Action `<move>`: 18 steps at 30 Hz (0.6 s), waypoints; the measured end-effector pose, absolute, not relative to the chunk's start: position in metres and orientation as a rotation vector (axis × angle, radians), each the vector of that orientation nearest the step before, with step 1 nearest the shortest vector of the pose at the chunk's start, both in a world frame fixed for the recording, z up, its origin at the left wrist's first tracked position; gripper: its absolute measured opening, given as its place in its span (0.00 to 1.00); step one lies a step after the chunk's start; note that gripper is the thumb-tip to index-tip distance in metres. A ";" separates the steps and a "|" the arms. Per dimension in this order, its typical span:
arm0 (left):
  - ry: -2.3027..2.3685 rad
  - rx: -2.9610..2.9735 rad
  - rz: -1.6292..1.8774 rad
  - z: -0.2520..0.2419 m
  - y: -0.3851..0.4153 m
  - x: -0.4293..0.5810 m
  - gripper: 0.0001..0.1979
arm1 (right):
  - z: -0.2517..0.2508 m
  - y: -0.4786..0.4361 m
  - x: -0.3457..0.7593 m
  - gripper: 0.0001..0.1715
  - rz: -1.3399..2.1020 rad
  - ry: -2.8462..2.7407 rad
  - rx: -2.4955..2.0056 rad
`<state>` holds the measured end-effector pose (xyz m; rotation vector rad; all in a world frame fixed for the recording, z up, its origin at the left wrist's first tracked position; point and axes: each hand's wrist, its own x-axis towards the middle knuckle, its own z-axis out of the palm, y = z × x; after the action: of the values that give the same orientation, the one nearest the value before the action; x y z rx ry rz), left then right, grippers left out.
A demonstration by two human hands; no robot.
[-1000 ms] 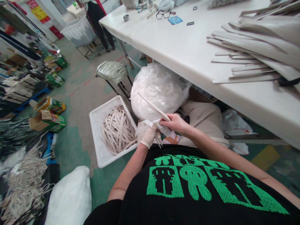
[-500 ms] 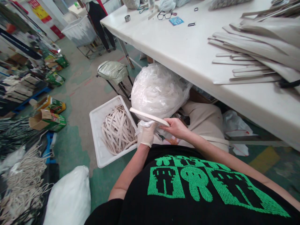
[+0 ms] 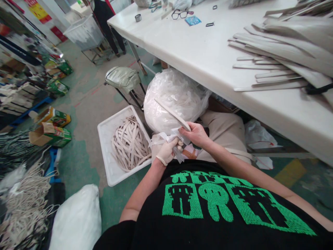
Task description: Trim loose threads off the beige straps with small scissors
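Observation:
My gloved left hand (image 3: pixel 168 150) is closed on a bunch of thin white plastic strips (image 3: pixel 166 138) in front of my lap. Close beside it, my bare right hand (image 3: pixel 196 133) grips the near end of a flat beige strap (image 3: pixel 171 113). The strap's far end points up and away, across a big clear plastic bag (image 3: pixel 174 97) of pale material. To the left, a white plastic tub (image 3: pixel 106 156) on the floor holds a tangled heap of beige straps (image 3: pixel 131 144).
A long white table (image 3: pixel 203 52) runs along the right, with stacked beige straps (image 3: pixel 288 55), glasses (image 3: pixel 179 14) and a blue packet (image 3: pixel 193 21) on it. A covered stool (image 3: pixel 123 78) stands beyond the tub. A white sack (image 3: pixel 76 218) lies at lower left. Another person's legs (image 3: pixel 106 24) show far off.
The strap in my right hand has swung from nearly level to pointing steeply up and away. My left hand has shifted slightly right and down, and more of the white plastic strips show.

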<state>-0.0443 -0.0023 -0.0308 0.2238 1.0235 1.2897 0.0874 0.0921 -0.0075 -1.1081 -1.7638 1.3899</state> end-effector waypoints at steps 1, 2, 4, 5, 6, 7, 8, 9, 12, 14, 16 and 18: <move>1.032 0.276 1.292 -0.029 -0.003 -0.044 0.22 | -0.008 0.091 0.087 0.24 1.356 -1.797 -1.116; 1.044 0.339 1.288 -0.027 -0.003 -0.043 0.23 | -0.009 0.090 0.087 0.23 1.322 -1.829 -1.126; 1.114 0.446 1.265 -0.024 -0.004 -0.040 0.23 | -0.010 0.089 0.086 0.22 1.269 -1.882 -1.136; 1.163 0.487 1.257 -0.023 -0.004 -0.038 0.23 | -0.011 0.088 0.085 0.22 1.254 -1.904 -1.134; 1.208 0.525 1.251 -0.022 -0.004 -0.037 0.22 | -0.011 0.088 0.084 0.22 1.244 -1.925 -1.130; 1.244 0.559 1.252 -0.022 -0.004 -0.036 0.20 | -0.011 0.088 0.084 0.21 1.234 -1.938 -1.128; 1.264 0.581 1.261 -0.023 -0.003 -0.036 0.19 | -0.011 0.088 0.084 0.21 1.233 -1.939 -1.124; 1.267 0.582 1.280 -0.024 -0.002 -0.036 0.19 | -0.010 0.088 0.084 0.22 1.254 -1.929 -1.120; 1.199 0.462 1.379 -0.030 0.002 -0.043 0.21 | -0.008 0.089 0.090 0.25 1.473 -1.827 -1.118; 1.153 0.338 1.457 -0.032 0.006 -0.053 0.22 | -0.005 0.088 0.096 0.32 1.666 -1.687 -1.104; 1.131 0.210 1.514 -0.031 0.009 -0.062 0.22 | -0.002 0.086 0.104 0.37 1.798 -1.546 -1.077; 1.130 0.083 1.563 -0.028 0.011 -0.070 0.21 | 0.000 0.083 0.112 0.38 1.887 -1.458 -1.048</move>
<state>-0.0703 0.0106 -0.0276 0.0834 1.1299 1.5626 0.1117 0.0826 -0.0003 -1.0484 -1.4584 1.8870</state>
